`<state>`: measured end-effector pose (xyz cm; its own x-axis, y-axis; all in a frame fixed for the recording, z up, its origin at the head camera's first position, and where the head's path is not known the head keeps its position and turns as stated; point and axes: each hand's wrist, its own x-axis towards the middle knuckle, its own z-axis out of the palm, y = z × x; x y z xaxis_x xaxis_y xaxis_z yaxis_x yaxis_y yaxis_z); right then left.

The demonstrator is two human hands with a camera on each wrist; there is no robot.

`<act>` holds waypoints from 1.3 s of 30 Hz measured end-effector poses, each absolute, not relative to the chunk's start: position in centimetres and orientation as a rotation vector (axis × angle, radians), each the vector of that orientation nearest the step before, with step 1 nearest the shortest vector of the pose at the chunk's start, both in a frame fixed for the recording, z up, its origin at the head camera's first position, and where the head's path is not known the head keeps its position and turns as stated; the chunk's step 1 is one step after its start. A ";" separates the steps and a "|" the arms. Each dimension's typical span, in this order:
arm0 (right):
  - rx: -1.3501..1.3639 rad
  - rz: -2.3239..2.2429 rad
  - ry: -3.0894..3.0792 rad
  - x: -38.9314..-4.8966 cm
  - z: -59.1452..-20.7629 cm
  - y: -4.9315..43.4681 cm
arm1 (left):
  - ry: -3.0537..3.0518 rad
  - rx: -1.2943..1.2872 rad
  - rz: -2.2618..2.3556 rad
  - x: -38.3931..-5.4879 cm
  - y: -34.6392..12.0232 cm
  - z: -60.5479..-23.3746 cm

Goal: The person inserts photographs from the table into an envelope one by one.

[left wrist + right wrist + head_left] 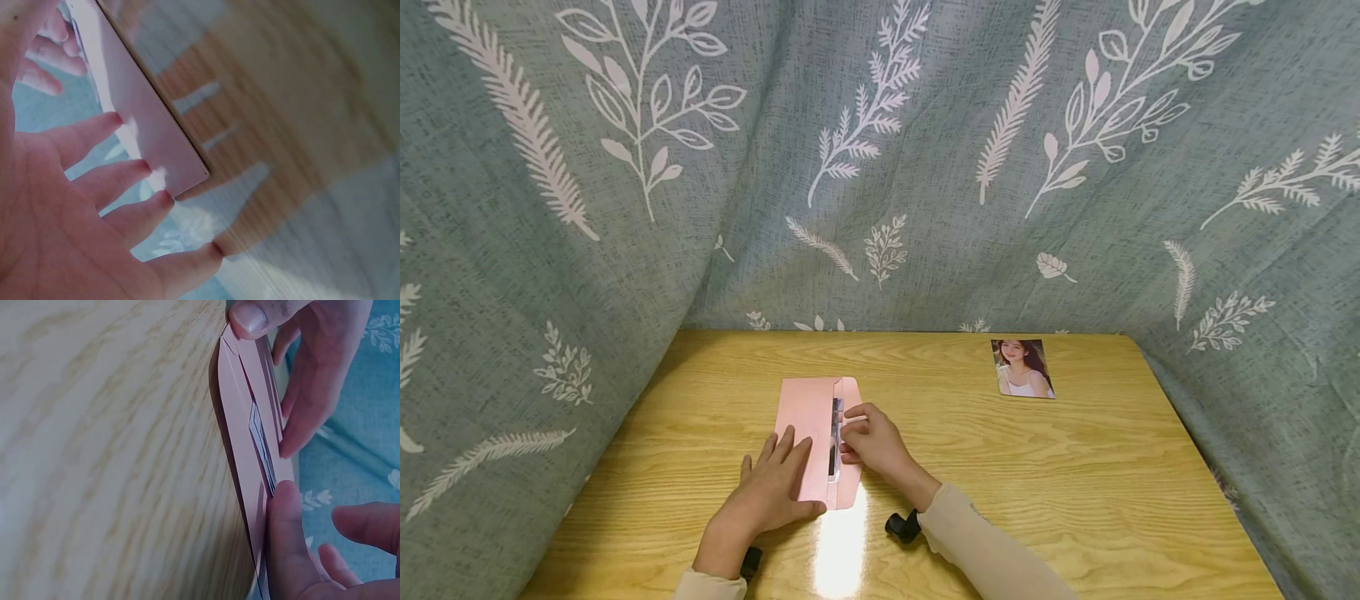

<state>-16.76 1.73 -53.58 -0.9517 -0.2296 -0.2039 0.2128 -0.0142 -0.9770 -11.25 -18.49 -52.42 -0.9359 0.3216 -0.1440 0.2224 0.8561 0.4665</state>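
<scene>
A pink envelope (797, 408) lies on the wooden table, its flap folded out to the right. From its opening shows a narrow strip of a glossy photo (834, 446), most of it hidden inside. My left hand (767, 493) rests on the envelope with spread, fairly straight fingers; the left wrist view has fingertips on the pink paper (140, 115) and the little finger on the table. My right hand (880, 446) is at the opening. In the right wrist view one digit presses at the end of the photo (260, 440), while another finger stands raised apart from it.
A second photo (1024, 368), a portrait of a person in a white top, lies face up at the table's back right. A grey-green leaf-patterned cloth (925, 275) hangs behind the table and along both sides. Black wrist devices (902, 527) sit at both wrists.
</scene>
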 end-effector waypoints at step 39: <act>-0.135 -1.872 2.128 -16.9 -53.0 3.0 | 2.796 0.402 0.684 -11.3 -18.5 -52.4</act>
